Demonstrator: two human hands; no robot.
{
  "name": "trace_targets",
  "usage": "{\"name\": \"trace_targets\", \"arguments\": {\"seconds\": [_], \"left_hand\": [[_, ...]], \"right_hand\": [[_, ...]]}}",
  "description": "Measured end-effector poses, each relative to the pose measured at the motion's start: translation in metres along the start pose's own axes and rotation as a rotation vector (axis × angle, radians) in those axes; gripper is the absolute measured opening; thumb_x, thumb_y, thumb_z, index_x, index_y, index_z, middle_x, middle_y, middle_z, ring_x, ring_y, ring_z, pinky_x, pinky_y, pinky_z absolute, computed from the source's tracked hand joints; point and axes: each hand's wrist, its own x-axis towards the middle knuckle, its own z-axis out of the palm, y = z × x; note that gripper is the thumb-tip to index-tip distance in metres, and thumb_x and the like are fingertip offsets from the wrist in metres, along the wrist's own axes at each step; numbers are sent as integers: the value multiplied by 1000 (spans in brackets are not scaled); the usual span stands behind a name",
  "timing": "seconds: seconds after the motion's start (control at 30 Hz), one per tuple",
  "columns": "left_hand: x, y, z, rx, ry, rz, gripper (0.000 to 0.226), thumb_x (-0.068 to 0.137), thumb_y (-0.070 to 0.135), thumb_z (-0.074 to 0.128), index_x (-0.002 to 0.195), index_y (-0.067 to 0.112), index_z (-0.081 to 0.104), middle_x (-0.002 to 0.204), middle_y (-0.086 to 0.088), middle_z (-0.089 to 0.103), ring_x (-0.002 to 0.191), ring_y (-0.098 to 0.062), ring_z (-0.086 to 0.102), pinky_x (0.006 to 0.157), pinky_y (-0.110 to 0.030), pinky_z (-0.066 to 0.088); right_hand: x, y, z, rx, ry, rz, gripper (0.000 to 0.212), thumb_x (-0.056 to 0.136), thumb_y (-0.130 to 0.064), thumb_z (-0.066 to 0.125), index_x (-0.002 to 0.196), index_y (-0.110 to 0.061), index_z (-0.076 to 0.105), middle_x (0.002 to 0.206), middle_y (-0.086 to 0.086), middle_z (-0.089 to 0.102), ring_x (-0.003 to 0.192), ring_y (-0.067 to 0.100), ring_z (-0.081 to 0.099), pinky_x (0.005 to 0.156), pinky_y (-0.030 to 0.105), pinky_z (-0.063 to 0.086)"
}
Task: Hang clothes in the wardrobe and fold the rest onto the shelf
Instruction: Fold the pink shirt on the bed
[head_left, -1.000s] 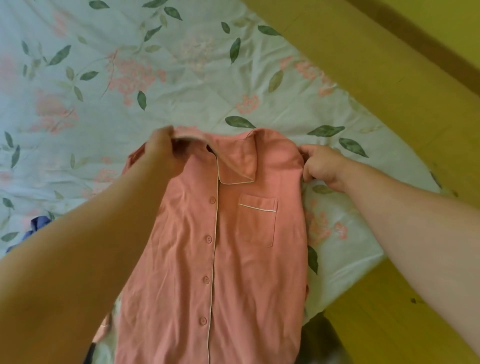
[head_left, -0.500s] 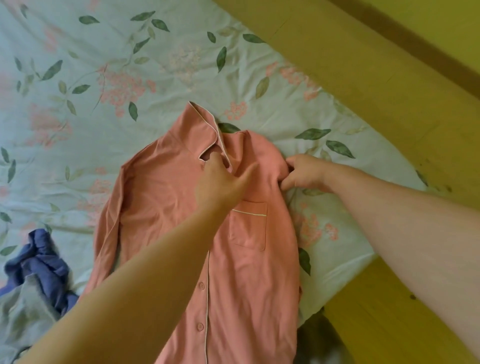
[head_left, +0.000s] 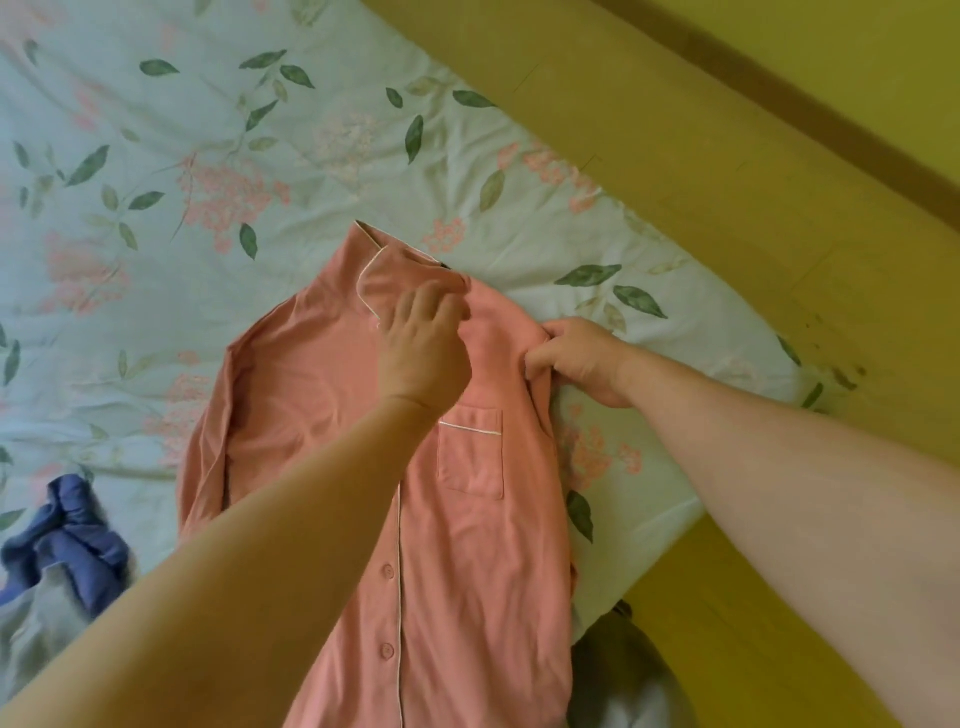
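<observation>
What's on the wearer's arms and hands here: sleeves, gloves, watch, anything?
Nothing worn that shows. Left forearm and right forearm are bare up to the frame edge, with no sleeves or cuffs in view. Left hand and right hand are bare: no gloves, no watch or bracelet at either wrist, no rings on the fingers that show.
</observation>
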Motion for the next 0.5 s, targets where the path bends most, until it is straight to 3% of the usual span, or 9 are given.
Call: {"name": "trace_targets", "arguments": {"seconds": [0.03, 0.1, 0.17, 0.23, 0.3, 0.4, 0.5], "left_hand": [[-7, 3, 6, -12, -126, -22, 34, 78, 5, 54, 108, 16, 65, 122, -3, 61, 113, -33, 54, 92, -42, 41], [-11, 7, 21, -48, -371, -226, 46, 87, 12, 51, 132, 15, 55, 140, -4, 52, 127, -33, 49, 96, -45, 45], [-9, 8, 31, -31, -504, -322, 63, 93, 17, 49, 154, 15, 34, 161, -3, 32, 144, -29, 33, 111, -44, 38], [-6, 10, 38, -21, -561, -323, 74, 94, 18, 51, 160, 12, 18, 167, -5, 17, 152, -30, 20, 121, -42, 27], [-5, 14, 40, 0, -651, -332, 86, 93, 21, 55, 161, 10, 4, 170, -7, 6, 155, -31, 9, 124, -44, 21], [0, 14, 38, 30, -742, -339, 88, 92, 19, 53, 161, 7, -1, 170, -11, 1, 155, -33, 7, 124, -43, 20], [9, 9, 37, 69, -798, -292, 84, 93, 23, 50, 160, 0, 3, 167, -21, 9, 151, -39, 20, 120, -44, 27]], "right_hand": [[0, 1, 1, 41, -1, 9, 19, 69, 6, 65, 79, -11, 67, 78, 11, 62, 79, 25, 58, 71, 36, 48], [-1, 3, 3, 148, -7, 30, 19, 71, 7, 61, 80, -9, 64, 80, 14, 61, 77, 26, 58, 67, 33, 48], [-2, 7, 3, 231, -15, 68, 21, 74, 9, 57, 73, -12, 57, 72, 12, 57, 71, 24, 56, 60, 29, 46], [-9, 10, -4, 238, -96, 150, 22, 76, 3, 60, 72, -17, 53, 67, 5, 54, 67, 20, 53, 58, 28, 43], [-19, 11, -17, 65, -258, 284, 20, 74, -14, 70, 78, -21, 51, 67, 1, 50, 62, 17, 48, 51, 27, 36], [-35, 3, -34, -354, -346, 473, 50, 55, -35, 88, 81, -27, 46, 65, -3, 36, 53, 13, 26, 49, 25, 13], [-56, -19, -52, -641, -331, 611, 42, 66, -36, 90, 89, -22, 57, 70, -2, 49, 53, 13, 36, 49, 24, 18]]}}
